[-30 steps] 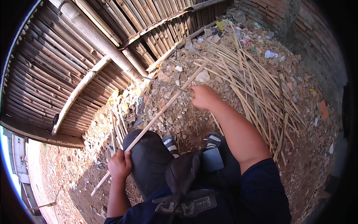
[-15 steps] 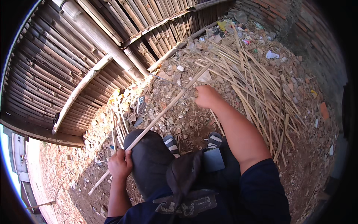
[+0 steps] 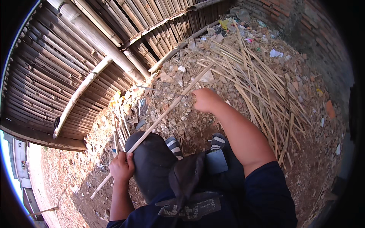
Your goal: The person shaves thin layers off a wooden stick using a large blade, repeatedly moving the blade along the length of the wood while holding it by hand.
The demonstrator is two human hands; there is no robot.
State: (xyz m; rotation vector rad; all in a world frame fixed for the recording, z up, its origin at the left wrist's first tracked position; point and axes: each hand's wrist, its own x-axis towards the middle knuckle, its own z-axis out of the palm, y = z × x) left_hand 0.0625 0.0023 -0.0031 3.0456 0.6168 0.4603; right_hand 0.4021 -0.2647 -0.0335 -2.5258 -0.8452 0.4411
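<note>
My left hand (image 3: 121, 167) is closed around the lower part of a long, pale bamboo strip (image 3: 163, 115). The strip slants across my left knee, up and to the right. My right hand (image 3: 205, 100) grips the handle of a long, thin-bladed knife (image 3: 161, 91), the handle itself mostly hidden by my fingers. Its blade points left and crosses the strip's upper part, seemingly against it. The strip's far end sticks out beyond the blade.
A heap of split bamboo strips (image 3: 262, 91) lies on the rubble to the right. More strips (image 3: 121, 129) rest beside my left knee. A bamboo slat wall (image 3: 80, 57) rises at the left, and a brick wall (image 3: 323, 45) stands at the far right.
My right hand has shifted slightly left and toward me, and the knife has slid down the strip, its blade lying flatter. My left hand and the bamboo strip stay nearly still.
</note>
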